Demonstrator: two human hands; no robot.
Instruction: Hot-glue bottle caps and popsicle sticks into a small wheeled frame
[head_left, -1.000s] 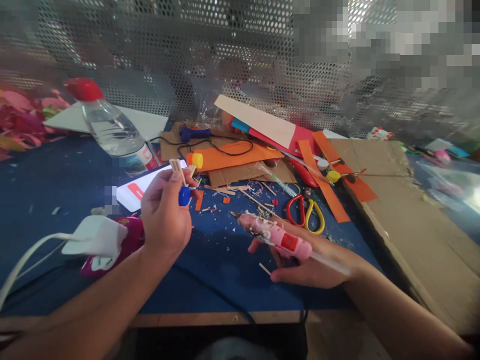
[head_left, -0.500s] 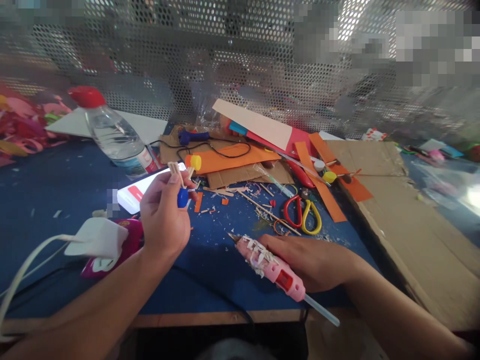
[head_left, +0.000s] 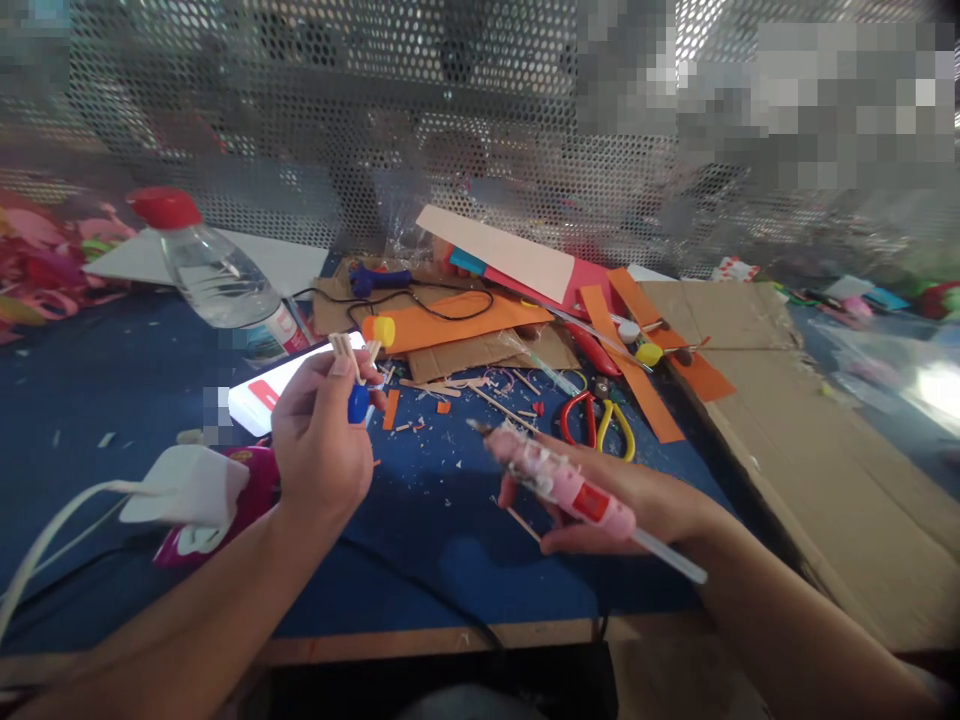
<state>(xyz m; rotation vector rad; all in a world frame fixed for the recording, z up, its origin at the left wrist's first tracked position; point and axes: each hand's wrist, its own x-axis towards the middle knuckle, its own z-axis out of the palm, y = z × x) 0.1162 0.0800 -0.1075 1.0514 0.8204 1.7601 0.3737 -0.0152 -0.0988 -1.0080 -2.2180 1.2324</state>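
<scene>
My left hand [head_left: 322, 430] is closed around a small build of wooden sticks [head_left: 343, 352], which has a blue bottle cap [head_left: 358, 404] against the fingers and a yellow cap [head_left: 383, 331] just beyond. In my right hand [head_left: 600, 490] is a pink hot glue gun [head_left: 562, 485], smeared with dried glue. Its nozzle points up and left, and a clear glue stick [head_left: 670, 556] sticks out of the back. A thin wooden stick [head_left: 523, 524] shows below the gun at my right fingers. Beyond the gun lie scissors [head_left: 616, 432] with red and yellow handles.
A tilted water bottle [head_left: 217, 275] and a lit phone [head_left: 262, 392] lie left. A white charger [head_left: 187, 487] with cables sits near my left forearm. Orange strips [head_left: 634, 370], scraps and a blue tool [head_left: 382, 279] are behind. Cardboard [head_left: 780, 450] covers the right side, with perforated metal [head_left: 450, 130] at the back.
My right hand has lifted the glue gun up and to the right, uncovering the thin stick by its fingers. My left hand keeps its hold on the sticks and caps.
</scene>
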